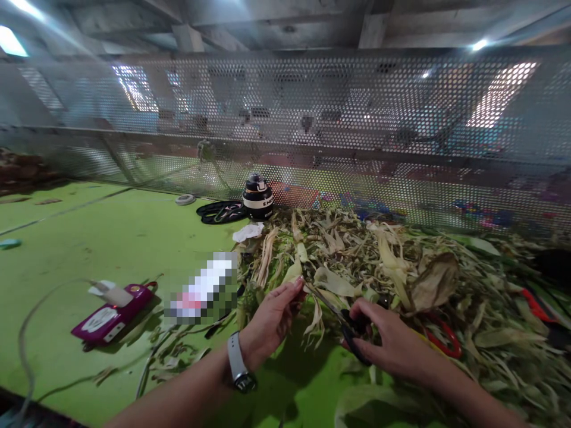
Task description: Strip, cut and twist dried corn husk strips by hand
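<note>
My left hand [273, 318], with a watch [238, 362] on its wrist, pinches a pale corn husk [293, 271] between thumb and fingers. My right hand [390, 336] has its fingers in the dark handles of a pair of scissors [354, 345]. The blades point left toward my left fingertips, close to the husk; whether they touch it I cannot tell. Shredded strips dangle below the blades. Both hands are over the near edge of a large heap of dry husks [339, 238] on the green tabletop [147, 232].
A purple power strip [113, 315] with a white plug and cable lies left. Beside the heap is a blurred-out phone-like object [205, 288]. Farther back are a black jar-like bottle [257, 199] and a black tray [220, 211]. A red handle [446, 336] lies right. Perforated metal mesh [285, 119] runs behind.
</note>
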